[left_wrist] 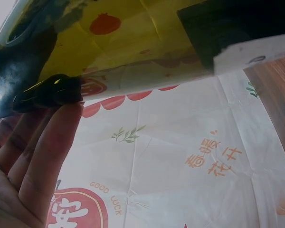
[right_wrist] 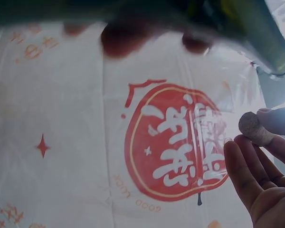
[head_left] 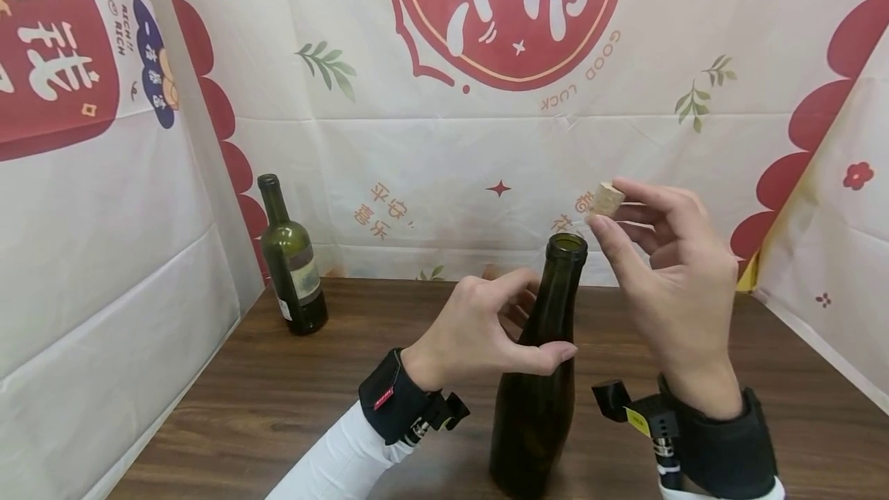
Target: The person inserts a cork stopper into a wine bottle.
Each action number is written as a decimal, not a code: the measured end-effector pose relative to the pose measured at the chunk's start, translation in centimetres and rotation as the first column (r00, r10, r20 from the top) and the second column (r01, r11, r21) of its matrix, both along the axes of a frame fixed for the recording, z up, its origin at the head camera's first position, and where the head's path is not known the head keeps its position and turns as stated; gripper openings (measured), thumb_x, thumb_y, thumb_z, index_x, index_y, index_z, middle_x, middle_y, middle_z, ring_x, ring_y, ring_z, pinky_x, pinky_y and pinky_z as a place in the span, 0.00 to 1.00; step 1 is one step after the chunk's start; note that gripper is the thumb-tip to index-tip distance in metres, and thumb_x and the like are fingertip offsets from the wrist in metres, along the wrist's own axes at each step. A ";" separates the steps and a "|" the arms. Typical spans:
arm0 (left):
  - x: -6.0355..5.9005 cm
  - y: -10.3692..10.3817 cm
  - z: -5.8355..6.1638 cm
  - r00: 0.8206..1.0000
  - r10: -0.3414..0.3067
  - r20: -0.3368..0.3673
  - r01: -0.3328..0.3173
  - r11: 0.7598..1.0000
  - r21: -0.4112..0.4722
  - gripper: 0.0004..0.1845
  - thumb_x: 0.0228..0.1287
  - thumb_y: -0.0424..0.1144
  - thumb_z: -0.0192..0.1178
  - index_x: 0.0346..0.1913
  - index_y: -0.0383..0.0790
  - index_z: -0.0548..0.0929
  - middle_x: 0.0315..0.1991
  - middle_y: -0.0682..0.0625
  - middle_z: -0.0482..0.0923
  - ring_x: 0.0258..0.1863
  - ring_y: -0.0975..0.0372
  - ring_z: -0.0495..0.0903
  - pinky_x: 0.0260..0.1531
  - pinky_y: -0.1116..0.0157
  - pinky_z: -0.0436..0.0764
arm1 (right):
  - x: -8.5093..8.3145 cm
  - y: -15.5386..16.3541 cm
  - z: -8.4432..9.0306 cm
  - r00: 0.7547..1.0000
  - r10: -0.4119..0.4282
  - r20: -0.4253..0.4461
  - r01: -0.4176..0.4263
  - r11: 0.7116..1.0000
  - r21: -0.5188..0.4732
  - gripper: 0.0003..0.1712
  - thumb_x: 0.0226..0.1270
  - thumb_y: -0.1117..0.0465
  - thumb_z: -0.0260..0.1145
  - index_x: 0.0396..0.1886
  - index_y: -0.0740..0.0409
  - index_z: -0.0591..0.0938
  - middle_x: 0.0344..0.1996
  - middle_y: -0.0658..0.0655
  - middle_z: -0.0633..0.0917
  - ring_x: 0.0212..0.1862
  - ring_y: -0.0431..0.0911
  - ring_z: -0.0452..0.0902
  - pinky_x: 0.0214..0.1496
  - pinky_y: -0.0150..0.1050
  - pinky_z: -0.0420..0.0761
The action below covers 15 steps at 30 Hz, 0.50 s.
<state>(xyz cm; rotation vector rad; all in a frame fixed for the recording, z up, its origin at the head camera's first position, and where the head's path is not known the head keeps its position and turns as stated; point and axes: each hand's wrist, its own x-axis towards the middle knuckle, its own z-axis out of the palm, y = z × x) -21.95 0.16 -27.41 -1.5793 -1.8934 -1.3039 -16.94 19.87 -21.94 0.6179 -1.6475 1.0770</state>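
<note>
Item 1, bottle (head_left: 538, 376): dark green glass, upright near the front edge of the tabletop (head_left: 278, 400), about midway between its side edges. The mouth is open and the long axis is vertical.

Item 2, left hand (head_left: 486, 330): wrapped round the bottle at the base of the neck, thumb across the front, fingers behind. The grip is closed on the glass; in the left wrist view the fingers (left_wrist: 33, 156) are seen lying along the dark glass, though that picture is blurred and may not show the full contact.

Item 3, cork (head_left: 606, 199): pale, short, pinched between thumb and fingertips of the right hand (head_left: 670, 292). It is held clear of the bottle, just above the mouth and slightly toward the right edge of the tabletop. Its long axis is tilted, not yet in line with the neck. The right hand is the nearer one to the mouth.

Item 4, second bottle (head_left: 292, 261): green, labelled, upright at the back left corner of the tabletop, well apart from both hands.

Item 5, printed cloth (head_left: 486, 137): hung behind and at both sides.
</note>
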 end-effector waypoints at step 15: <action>0.0 0.2 0.1 1.000 -0.001 -0.005 0.001 1.000 0.004 0.19 0.56 0.36 0.77 0.48 0.40 0.80 0.32 0.53 0.86 0.31 0.79 0.82 0.31 0.74 0.86 | 1.5 -1.2 0.7 0.997 0.075 -0.027 -0.077 0.994 -0.075 0.23 0.64 0.79 0.74 0.60 0.73 0.84 0.50 0.65 0.84 0.48 0.50 0.87 0.58 0.34 0.84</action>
